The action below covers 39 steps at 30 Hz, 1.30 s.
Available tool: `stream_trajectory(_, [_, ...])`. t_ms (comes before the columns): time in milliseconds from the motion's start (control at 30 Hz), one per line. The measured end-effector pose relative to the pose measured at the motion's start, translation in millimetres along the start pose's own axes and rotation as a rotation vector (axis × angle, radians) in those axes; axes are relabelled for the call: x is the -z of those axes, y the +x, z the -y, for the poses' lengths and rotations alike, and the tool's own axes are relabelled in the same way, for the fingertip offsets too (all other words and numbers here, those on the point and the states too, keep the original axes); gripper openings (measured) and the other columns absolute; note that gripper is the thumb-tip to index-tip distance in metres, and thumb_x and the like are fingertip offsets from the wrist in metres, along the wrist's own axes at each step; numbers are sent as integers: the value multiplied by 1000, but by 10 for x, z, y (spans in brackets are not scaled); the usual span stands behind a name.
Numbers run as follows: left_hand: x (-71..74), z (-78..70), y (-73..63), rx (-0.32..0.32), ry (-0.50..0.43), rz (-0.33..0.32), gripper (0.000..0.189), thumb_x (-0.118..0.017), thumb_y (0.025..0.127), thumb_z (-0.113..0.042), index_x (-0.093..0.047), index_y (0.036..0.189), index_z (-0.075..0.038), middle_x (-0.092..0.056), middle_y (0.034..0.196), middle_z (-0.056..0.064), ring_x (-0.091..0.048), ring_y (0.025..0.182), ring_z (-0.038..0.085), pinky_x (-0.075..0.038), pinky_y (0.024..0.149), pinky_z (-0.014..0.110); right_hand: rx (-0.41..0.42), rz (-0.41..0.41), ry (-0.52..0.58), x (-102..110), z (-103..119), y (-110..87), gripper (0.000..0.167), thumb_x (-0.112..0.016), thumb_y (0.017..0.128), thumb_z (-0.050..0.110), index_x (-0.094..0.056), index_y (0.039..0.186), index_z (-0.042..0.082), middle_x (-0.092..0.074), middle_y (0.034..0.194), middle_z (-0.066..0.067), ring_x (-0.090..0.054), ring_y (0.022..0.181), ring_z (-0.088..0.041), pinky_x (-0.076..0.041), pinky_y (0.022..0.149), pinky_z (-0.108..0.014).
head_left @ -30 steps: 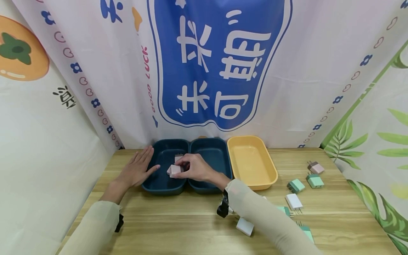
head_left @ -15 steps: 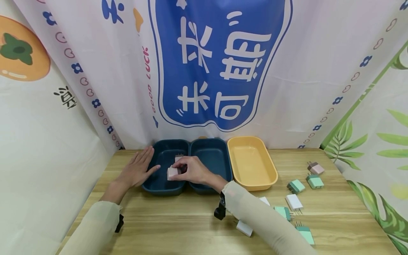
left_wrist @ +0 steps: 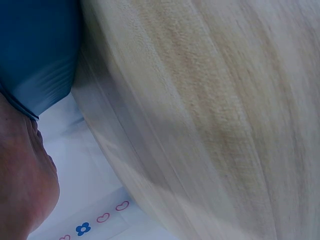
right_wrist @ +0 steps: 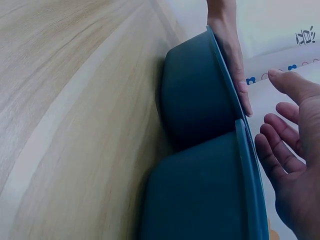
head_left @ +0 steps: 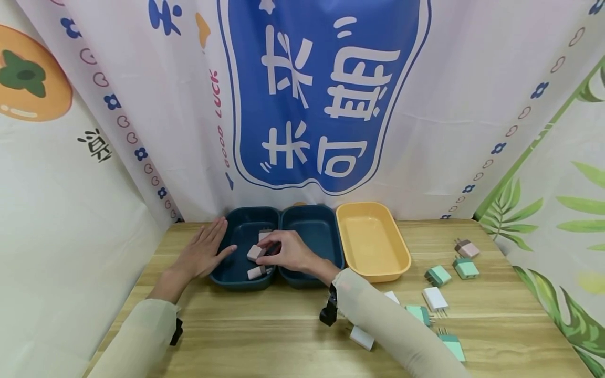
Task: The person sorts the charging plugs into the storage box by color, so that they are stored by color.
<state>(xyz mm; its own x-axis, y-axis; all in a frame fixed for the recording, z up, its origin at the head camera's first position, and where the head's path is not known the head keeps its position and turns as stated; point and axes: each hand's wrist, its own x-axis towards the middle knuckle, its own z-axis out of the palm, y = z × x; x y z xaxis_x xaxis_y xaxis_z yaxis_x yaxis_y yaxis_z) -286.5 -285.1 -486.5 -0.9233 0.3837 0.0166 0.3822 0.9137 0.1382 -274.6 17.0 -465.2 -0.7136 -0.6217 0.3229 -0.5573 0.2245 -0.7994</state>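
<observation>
My left hand [head_left: 202,253] rests on the left rim of the left dark blue tray [head_left: 236,281], fingers straight. Over the right side of that tray is my right hand [head_left: 294,252], thumb and fingers apart. In the right wrist view nothing shows between the right thumb [right_wrist: 292,85] and fingers. Just beyond its fingertips lies a pink plug charger [head_left: 256,253]. A second pink-and-brown charger [head_left: 256,272] lies nearer the tray's front. Another charger [head_left: 264,235], partly hidden by the right hand, lies farther back.
A second dark blue tray [head_left: 314,220] adjoins the first, with a yellow tray [head_left: 373,241] to its right. Several white, green and pink chargers lie on the wooden table [head_left: 264,336], including a white one [head_left: 435,299] and a green one [head_left: 438,275]. A printed curtain [head_left: 425,157] hangs behind.
My right hand lowered a pink charger into the left tray and let go; that charger now lies toward the front. The fingers have risen slightly and spread. My left hand stays put.
</observation>
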Motion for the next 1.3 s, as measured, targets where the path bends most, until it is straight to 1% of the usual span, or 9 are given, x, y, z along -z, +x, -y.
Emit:
stream_trajectory(67, [-1,3,-2,0,3,-2,89,-34,111,-62,-13,168,2,-9,176,23,-9,163,42,-6,130,64,1,1,-1,15,-3,-6,39,-86,91,16,-75,122,-5,-76,114,-22,-74,101,-41,-62,83,-26])
stream_trajectory(233, [-6,5,-6,1,4,2,89,-33,111,-63,-12,168,2,-8,177,22,-9,163,42,-7,130,64,-1,-8,-1,81,2,-41,35,-85,91,16,-77,122,1,-75,118,-21,-73,103,-40,-64,87,-42])
stream_trajectory(300, [-8,5,-6,3,-2,4,90,-33,110,-63,-12,168,2,-7,177,22,-9,163,42,-6,130,64,2,-14,-11,114,7,-61,33,-85,91,16,-77,121,3,-75,118,-19,-72,102,-39,-64,87,-46])
stream_trajectory(533, [6,6,-12,4,-10,-5,89,-35,111,-62,-12,168,2,-8,176,23,-8,163,42,-5,130,63,-8,-16,-54,229,2,-142,37,-86,91,21,-77,124,5,-75,119,-17,-72,106,-36,-62,90,-49])
stream_trajectory(733, [18,7,-7,1,-15,-2,89,-34,110,-62,-11,168,2,-8,176,23,-9,163,42,-5,130,63,7,7,-95,351,13,-215,40,-86,91,23,-76,126,5,-75,119,-14,-71,108,-32,-61,94,-47])
stream_trajectory(900, [28,5,-8,3,-5,2,89,-34,110,-63,-11,169,1,-8,176,23,-8,163,42,-6,130,63,16,22,-118,454,25,-275,41,-86,91,24,-76,126,5,-75,121,-12,-72,109,-29,-61,95,-39])
stream_trajectory(1067, [16,10,0,6,0,9,90,-33,111,-63,-11,169,1,-6,177,22,-6,164,41,-5,130,63,24,24,-128,552,32,-350,41,-87,90,23,-76,125,4,-75,123,-11,-72,110,-32,-61,95,-34])
stream_trajectory(1167, [4,12,4,7,2,11,90,-32,111,-64,-10,169,1,-6,177,22,-6,163,41,-4,130,63,34,22,-138,609,27,-399,39,-87,90,23,-77,124,7,-74,124,-8,-71,111,-34,-61,94,-34])
stream_trajectory(1300, [2,7,2,7,6,6,90,-33,110,-64,-11,169,1,-7,177,22,-8,163,42,-6,130,64,37,28,-152,688,28,-472,38,-88,90,24,-78,124,12,-74,126,-5,-71,111,-31,-61,94,-33])
